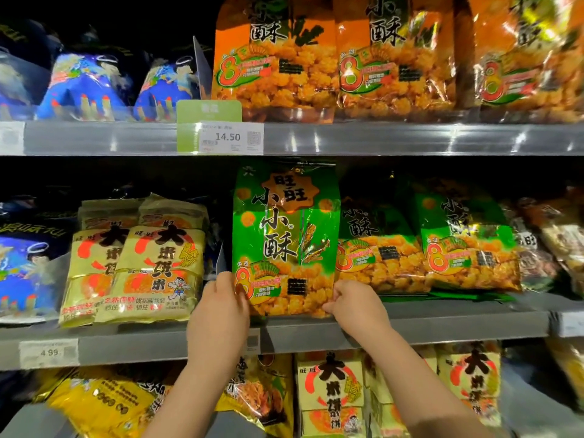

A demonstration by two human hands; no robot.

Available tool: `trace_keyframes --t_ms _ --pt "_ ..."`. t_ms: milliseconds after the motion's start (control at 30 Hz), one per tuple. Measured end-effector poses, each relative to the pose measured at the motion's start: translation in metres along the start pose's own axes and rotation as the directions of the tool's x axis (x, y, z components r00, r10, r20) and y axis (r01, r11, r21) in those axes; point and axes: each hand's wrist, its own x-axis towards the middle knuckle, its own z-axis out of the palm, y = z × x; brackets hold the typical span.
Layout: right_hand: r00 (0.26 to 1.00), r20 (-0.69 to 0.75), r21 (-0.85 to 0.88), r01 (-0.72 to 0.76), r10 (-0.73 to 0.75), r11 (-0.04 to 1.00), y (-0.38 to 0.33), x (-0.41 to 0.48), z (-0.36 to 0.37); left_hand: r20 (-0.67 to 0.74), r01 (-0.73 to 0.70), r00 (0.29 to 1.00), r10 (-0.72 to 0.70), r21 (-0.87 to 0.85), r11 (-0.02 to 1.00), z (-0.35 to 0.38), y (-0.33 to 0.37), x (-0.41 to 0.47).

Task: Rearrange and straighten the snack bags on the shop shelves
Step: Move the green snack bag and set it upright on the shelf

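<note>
The green snack bag (284, 235) stands upright at the front edge of the middle shelf (442, 327), its top nearly reaching the shelf rail above. The left hand (221, 306) grips its lower left corner, thumb across the front, and the right hand (355, 303) pinches the lower right corner with curled fingers (335, 306).

To seat it well, I would keep both corners level, press the base flat on the shelf and square the face to the aisle, so it does not tip forward on release. Just beside it on the right, two matching green bags (467, 248) lean back and look due for the same treatment.

Yellow cracker bags (158, 273) stand to the left. Orange bags (275, 58) and blue bags (85, 80) fill the shelf above, over a price tag (227, 137) reading 14.50.
</note>
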Motion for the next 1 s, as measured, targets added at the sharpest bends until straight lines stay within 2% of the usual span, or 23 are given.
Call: trace_keyframes --t_ms 167,333,567,767,1000 --pt "1.0 0.019 0.047 0.009 -0.01 0.999 0.006 0.0 -0.003 0.055 0.05 0.997 -0.058 0.136 0.989 0.008 -0.013 0.004" --pt "1.0 -0.011 0.075 0.028 -0.027 0.997 0.003 0.0 -0.009 0.033 0.083 0.995 -0.089 0.145 0.986 0.014 -0.017 0.005" --pt "1.0 0.009 -0.019 0.001 -0.001 1.0 0.004 -0.003 -0.002 0.086 0.098 0.989 -0.121 0.239 0.966 0.013 -0.021 0.001" --pt "0.996 0.086 0.14 -0.024 0.012 0.99 0.0 -0.005 0.003 0.052 0.128 0.989 -0.138 0.156 0.979 0.003 -0.032 -0.009" --pt "0.995 0.097 0.046 -0.022 0.017 0.999 0.003 -0.007 -0.001 -0.066 0.091 0.994 -0.089 0.02 0.996 -0.005 -0.036 -0.013"
